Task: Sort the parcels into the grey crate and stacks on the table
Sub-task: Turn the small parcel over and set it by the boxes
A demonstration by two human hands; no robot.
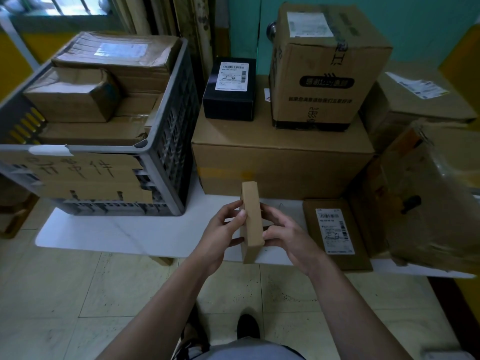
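I hold a thin box (251,222) on edge above the near rim of the table (124,232): my left hand (220,237) pinches its left face, my right hand (288,237) curls round its right. The crate (166,141), packed with parcels (75,100), stands far left. Ahead is a stack: a black box (230,89) and a tall carton (322,68) on a big carton (280,157).

A slim brown parcel (251,222) is standing on edge above the table's (130,229) front edge, being gripped between the left hand (220,235) and right hand (288,237). The grey crate (168,152) is sitting at the table's left, holding stacked brown parcels (78,100). Beside it, a black box (231,92) and a tall carton (324,74) are resting on a large carton (280,162). A flat labelled parcel (335,232) is lying at front right.
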